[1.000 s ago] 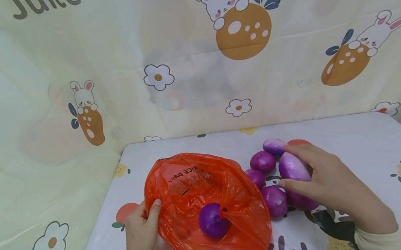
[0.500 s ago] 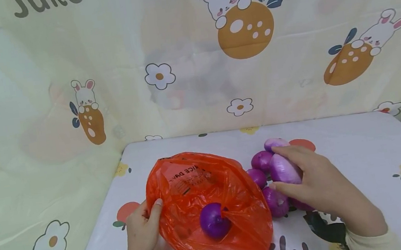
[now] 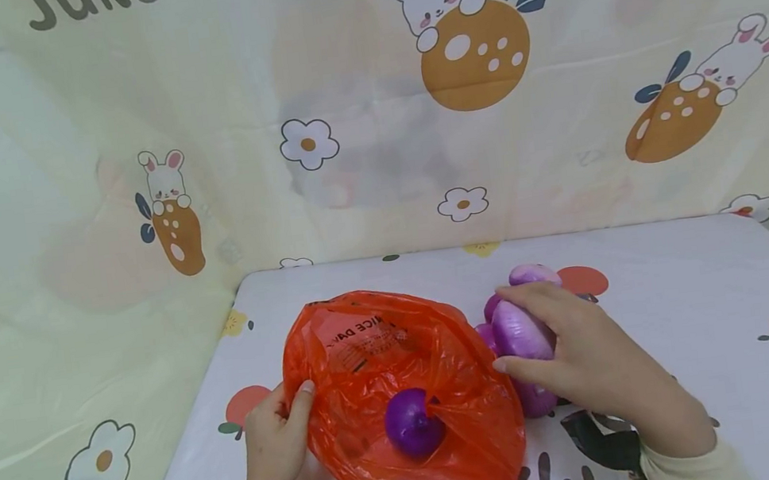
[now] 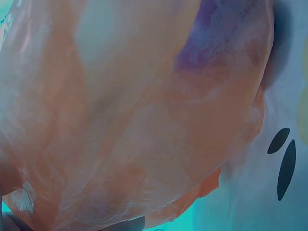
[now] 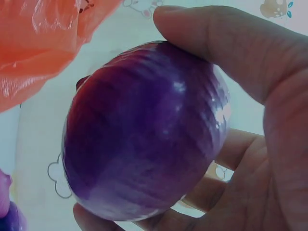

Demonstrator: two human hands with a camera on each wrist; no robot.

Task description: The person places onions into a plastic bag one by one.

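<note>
A red plastic bag (image 3: 483,452) stands with its mouth open on the table; one purple onion (image 3: 412,422) shows inside it. My left hand (image 3: 272,438) pinches the bag's left rim between thumb and fingers. In the left wrist view the bag (image 4: 120,120) fills most of the frame, a purple patch showing through it. My right hand (image 3: 588,347) grips a shiny purple onion (image 3: 520,331) just right of the bag. The right wrist view has this onion (image 5: 144,130) between the thumb and the curled fingers, apart from the bag (image 5: 33,53).
More purple onions lie behind and below the held one: a paler onion (image 3: 534,273) at the back and a round onion (image 3: 535,399) close to the bag's right side. A patterned cloth covers the table (image 3: 708,296). A printed curtain (image 3: 377,177) hangs behind it.
My right hand has moved left toward the bag with the onion in its grip, now overlapping the other onions in the head view. The left hand and bag have stayed in place.
</note>
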